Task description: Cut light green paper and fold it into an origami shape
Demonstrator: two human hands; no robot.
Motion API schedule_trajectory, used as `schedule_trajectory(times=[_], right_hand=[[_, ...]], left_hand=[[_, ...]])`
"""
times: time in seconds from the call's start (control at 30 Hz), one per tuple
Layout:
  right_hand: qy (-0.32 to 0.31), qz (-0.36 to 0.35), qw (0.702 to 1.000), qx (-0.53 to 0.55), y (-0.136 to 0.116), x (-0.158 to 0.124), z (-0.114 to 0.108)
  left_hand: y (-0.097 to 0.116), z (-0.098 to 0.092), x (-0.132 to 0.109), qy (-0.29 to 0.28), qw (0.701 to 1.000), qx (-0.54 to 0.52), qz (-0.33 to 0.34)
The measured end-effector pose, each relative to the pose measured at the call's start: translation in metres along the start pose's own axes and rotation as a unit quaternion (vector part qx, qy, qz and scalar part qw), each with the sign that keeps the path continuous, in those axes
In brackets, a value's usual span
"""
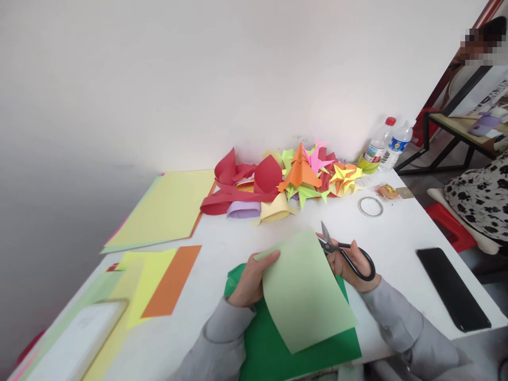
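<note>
My left hand (251, 279) grips a light green sheet of paper (305, 291) by its left edge, thumb on top. In my right hand (351, 267) are black-handled scissors (344, 253), their blades parted and pointing up and left at the sheet's right edge. Part of the lower blade and handle is hidden behind the paper and fingers. Below the sheet lies a dark green paper (262, 338) on the white table.
Folded paper shapes and red paper bands (254, 182) are heaped by the wall. Yellow sheets (166, 206) and an orange strip (172, 283) lie left. A tape roll (370, 207), bottles (381, 143) and a black phone (453, 288) are right. Another person sits at far right.
</note>
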State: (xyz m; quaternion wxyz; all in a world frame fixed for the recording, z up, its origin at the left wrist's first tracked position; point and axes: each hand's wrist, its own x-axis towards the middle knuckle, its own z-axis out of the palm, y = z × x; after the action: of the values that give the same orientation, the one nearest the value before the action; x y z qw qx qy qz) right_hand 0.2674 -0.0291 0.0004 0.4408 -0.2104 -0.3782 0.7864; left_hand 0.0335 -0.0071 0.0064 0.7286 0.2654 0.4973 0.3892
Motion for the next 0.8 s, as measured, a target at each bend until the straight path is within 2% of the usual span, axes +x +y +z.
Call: schedule_trajectory(times=[0.27, 0.57, 0.8], right_hand=[[0.016, 0.003, 1.0, -0.013, -0.001, 0.0, 0.005], [0.041, -0.05, 0.997, 0.034, -0.017, -0.002, 0.003], [0.002, -0.045, 0.999, 0.015, -0.017, -0.002, 0.004]], left_hand=[[0.002, 0.002, -0.001, -0.002, 1.0, 0.008, 0.0], [0.007, 0.001, -0.003, 0.03, 0.999, -0.029, 0.017], [0.006, 0.0, -0.002, 0.028, 0.999, -0.033, 0.01]])
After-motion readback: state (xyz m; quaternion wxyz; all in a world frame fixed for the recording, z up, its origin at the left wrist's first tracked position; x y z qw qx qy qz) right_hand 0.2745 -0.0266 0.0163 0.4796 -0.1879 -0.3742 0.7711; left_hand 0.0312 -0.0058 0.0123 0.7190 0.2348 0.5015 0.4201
